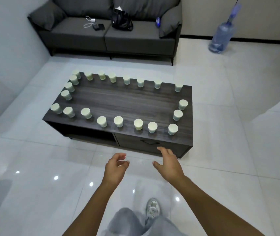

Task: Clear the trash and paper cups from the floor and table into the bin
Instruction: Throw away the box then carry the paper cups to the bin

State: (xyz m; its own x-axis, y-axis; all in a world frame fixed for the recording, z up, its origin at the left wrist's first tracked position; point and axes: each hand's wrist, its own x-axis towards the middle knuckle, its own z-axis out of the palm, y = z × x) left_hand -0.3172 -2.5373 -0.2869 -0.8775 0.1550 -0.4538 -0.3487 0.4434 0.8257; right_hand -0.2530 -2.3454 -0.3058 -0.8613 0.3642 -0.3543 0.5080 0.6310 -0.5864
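Observation:
Several paper cups stand upside down in a ring along the edges of a dark wooden coffee table (123, 101); the nearest row includes one cup (138, 124) at the front edge. Both my hands hover over the floor just in front of the table, holding nothing. My left hand (116, 165) has loosely curled fingers. My right hand (167, 162) is spread with straight fingers, close to the table's front drawer (146, 145). No bin shows in this view.
A grey sofa (108, 36) with a black bag (121, 20), a cable and small items stands behind the table. A blue water jug (221, 37) sits on the glossy tiled floor at the right. My leg and shoe (152, 207) are below.

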